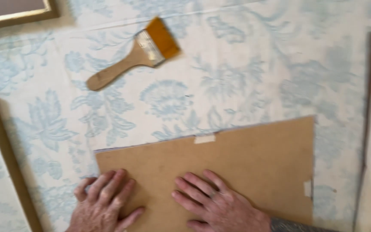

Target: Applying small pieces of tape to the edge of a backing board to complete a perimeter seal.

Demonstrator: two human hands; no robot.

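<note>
A brown board (237, 172) is lying flat on the flowered cloth (237, 77), near the person, its far edge running slightly uphill to the right. A strip of pale tape (205, 139) is sitting on that far edge, and another small piece (308, 188) is showing at the right edge. Both hands are pressing down on the board's near left part, palms flat and fingers spread, gripping nothing. The left hand (104, 204) is lying over the left corner, its outer fingers reaching past the edge onto the cloth. The right hand (215, 204) is resting just beside it, fully on the board, fingers pointing far and left. Farther off, well apart from the hands, a wide brush (136, 53) with a wooden handle and orange bristles is lying on the cloth, bristles pointing far right. A brown frame edge (9, 163) is running along the left, a gold frame corner (26, 15) is showing at far left, and another brown edge (368, 107) is standing at the right.
</note>
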